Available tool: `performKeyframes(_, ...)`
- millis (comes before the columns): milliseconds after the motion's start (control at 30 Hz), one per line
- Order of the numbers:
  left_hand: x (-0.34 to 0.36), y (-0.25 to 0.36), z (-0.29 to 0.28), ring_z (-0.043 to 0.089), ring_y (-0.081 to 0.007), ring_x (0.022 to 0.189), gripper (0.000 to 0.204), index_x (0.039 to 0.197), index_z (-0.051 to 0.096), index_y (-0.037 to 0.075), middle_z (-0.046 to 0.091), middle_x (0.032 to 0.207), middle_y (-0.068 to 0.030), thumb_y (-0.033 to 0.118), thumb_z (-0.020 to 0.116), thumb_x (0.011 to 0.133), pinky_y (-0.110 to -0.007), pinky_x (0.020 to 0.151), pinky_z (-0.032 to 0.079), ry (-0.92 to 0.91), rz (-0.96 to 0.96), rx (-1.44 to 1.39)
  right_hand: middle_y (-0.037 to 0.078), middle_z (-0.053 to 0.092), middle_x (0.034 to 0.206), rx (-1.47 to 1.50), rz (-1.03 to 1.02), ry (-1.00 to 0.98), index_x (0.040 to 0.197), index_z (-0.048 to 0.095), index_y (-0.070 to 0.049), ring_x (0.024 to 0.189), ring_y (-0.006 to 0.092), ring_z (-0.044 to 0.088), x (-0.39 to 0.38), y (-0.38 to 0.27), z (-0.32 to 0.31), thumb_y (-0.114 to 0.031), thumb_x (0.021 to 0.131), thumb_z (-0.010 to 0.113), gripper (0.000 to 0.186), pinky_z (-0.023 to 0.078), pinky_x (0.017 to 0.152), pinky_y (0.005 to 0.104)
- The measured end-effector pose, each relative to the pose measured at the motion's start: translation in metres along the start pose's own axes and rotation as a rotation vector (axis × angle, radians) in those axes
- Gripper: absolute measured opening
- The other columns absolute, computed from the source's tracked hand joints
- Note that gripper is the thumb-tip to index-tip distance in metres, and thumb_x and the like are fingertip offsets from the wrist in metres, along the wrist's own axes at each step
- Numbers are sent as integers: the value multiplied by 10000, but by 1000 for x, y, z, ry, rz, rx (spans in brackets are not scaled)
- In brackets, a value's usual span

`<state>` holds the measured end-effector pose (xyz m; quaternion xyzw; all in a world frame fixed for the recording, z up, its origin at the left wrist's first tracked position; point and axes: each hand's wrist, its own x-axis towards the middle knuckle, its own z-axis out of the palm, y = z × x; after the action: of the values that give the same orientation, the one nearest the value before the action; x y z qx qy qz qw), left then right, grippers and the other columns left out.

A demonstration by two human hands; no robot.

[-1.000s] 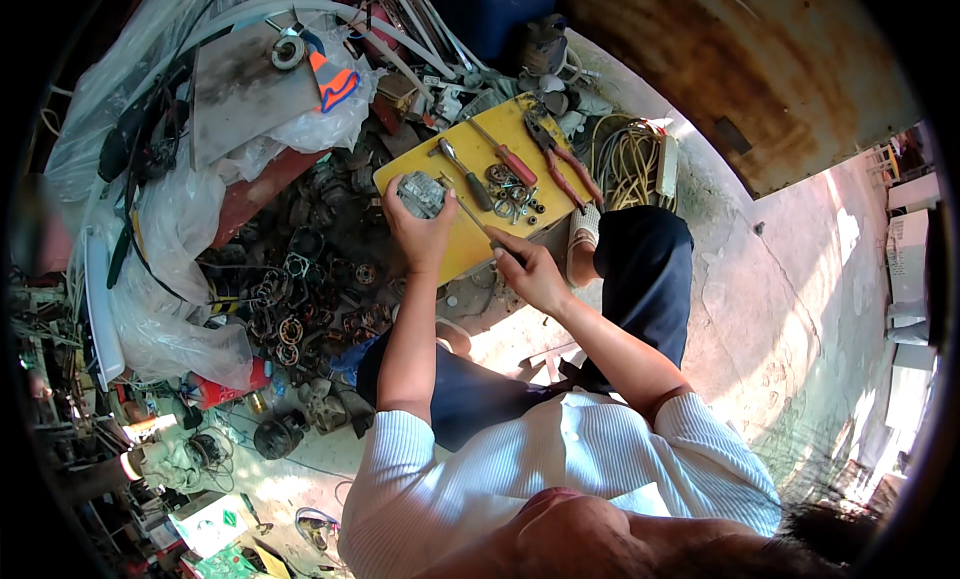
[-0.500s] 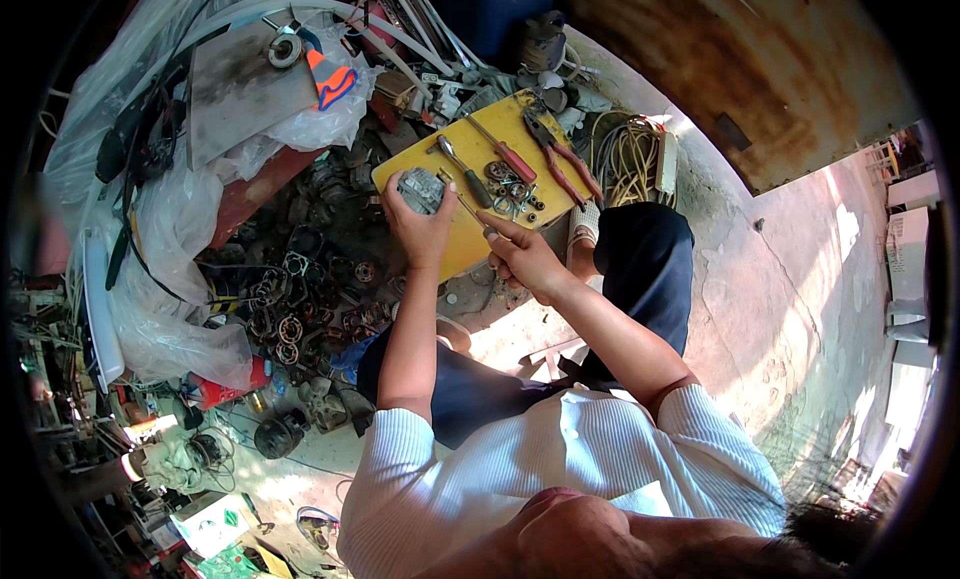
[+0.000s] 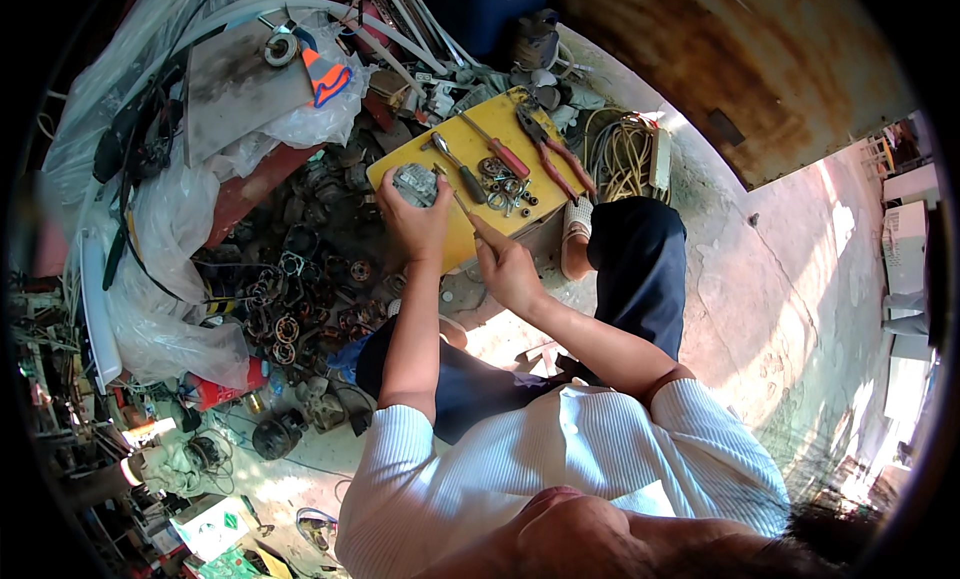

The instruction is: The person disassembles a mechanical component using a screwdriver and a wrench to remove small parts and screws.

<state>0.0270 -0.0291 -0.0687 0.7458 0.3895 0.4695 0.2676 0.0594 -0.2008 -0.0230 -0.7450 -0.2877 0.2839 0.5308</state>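
Note:
My left hand [image 3: 418, 227] is closed round a grey, round metal casting [image 3: 414, 185], held over the near left part of a yellow board [image 3: 462, 247]. In my right hand [image 3: 512, 277] is a thin-shafted screwdriver [image 3: 460, 203]; its tip points at the casting's right edge, though I cannot tell if they touch. My fingers hide most of its handle. On the board lie a ratchet wrench [image 3: 462, 172] with a dark grip, a red-handled screwdriver [image 3: 507, 155], red-handled pliers [image 3: 556, 159] and a heap of small rings and nuts [image 3: 503, 187].
Greasy motor parts [image 3: 290, 299] are heaped left of the board. Behind them, a grey metal plate [image 3: 235, 89] carries a ring-shaped part and an orange-and-blue piece. A coiled yellowish cable [image 3: 625, 159] lies right of the board, and a rusty panel [image 3: 740, 69] stands beyond.
My right hand has shifted slightly left and down, its grip on the screwdriver turned. My left hand still holds the casting. The whole view has moved a little.

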Motion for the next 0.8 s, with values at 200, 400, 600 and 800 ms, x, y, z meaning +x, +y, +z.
performKeyframes(200,1,0,5,530,-412,1125,699,1279,504,11,549,1181,-220,298,826,730,-491,962,443,-2,4,16,280,672,931,-103,48,11,1438,535,-155,870,417,688,-1,0,1,-138,1000,521,439,530,791,396)
performKeyframes(400,0,-1,-2,536,-392,1146,713,1306,494,7,543,1226,-215,257,838,734,-473,984,439,-37,-2,-55,239,688,1142,23,-71,-79,1464,504,-114,1020,265,695,1,16,-12,-129,1007,526,458,503,902,332)
performKeyframes(600,-5,-9,-5,552,-372,1164,725,1333,488,-4,545,1269,-213,226,842,743,-452,1005,441,-21,-8,-102,149,676,1245,154,42,-210,1473,495,-82,1022,164,628,-1,24,-25,-118,1019,519,456,485,918,302)
performKeyframes(800,-5,-15,-5,539,-374,1169,753,1334,474,2,533,1266,-212,221,852,721,-460,1017,435,-30,3,-100,-7,595,823,332,216,-282,1481,506,-123,679,63,487,3,18,-30,-138,1030,519,452,455,668,233)
